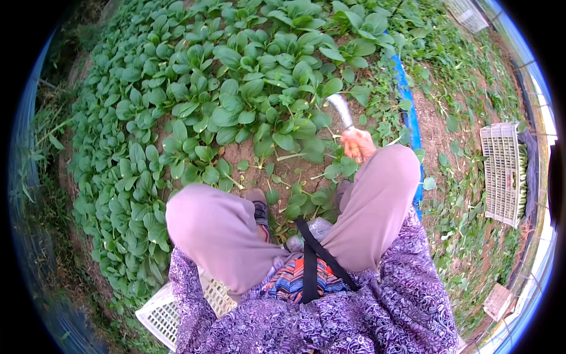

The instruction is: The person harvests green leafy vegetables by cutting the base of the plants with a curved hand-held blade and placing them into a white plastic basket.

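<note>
My right hand [357, 144] is closed around the handle of a sickle [341, 109], just beyond my right knee. The curved blade points away from me, its tip close to the leaves of the green leafy vegetable plants [247, 95]. My left hand is out of view; the left sleeve hangs down beside a white plastic crate. Cut leaves and stalks [305, 199] lie on the soil between and ahead of my shoes [261, 207]. A clear plastic bag [319, 228] rests between my legs.
A white plastic crate [160, 317] stands at my lower left. A blue strip [411, 119] runs along the bed's right side. Farther right a crate [502, 175] holds green produce, with another crate [468, 14] at the top right and a pale block [498, 302] lower down.
</note>
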### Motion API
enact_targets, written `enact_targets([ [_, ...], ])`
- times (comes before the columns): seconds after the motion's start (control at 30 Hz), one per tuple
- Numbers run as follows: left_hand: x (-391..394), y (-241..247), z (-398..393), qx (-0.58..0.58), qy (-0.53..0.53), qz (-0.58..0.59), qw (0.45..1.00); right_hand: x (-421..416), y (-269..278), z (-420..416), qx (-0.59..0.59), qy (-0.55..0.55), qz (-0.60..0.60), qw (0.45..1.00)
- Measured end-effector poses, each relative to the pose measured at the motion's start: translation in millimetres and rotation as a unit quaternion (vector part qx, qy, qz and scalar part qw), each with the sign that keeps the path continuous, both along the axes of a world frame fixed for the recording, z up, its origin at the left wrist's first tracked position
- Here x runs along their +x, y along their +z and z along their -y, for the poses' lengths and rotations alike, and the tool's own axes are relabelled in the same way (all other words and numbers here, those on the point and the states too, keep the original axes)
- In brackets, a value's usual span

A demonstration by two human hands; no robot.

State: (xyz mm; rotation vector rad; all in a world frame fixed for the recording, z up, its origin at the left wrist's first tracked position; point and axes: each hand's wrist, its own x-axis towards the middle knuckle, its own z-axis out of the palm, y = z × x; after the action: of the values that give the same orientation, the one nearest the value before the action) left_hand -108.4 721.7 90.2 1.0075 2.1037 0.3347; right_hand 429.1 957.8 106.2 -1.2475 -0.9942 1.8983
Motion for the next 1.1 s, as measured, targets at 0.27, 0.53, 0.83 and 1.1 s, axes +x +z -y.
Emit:
enact_targets([
  [0.27, 19, 18, -88, 0.129, -0.148, 0.001, 0.981, 81, -11, 31, -0.029, -0.297, 0.152, 0.942],
  [0.53, 60, 148, -241, 0.243, -0.507, -0.365, 0.742, 91, -8, 42, 0.166, -0.152, 0.218, 0.95],
  [0.83, 233, 163, -395, 0.285, -0.675, -0.34, 0.589, 64, -7, -50, 0.115, -0.206, 0.206, 0.95],
  [1.1, 367, 47, -443, 0.288, -0.779, -0.206, 0.518, 26, -80, -104, 0.054, -0.305, 0.07, 0.948],
])
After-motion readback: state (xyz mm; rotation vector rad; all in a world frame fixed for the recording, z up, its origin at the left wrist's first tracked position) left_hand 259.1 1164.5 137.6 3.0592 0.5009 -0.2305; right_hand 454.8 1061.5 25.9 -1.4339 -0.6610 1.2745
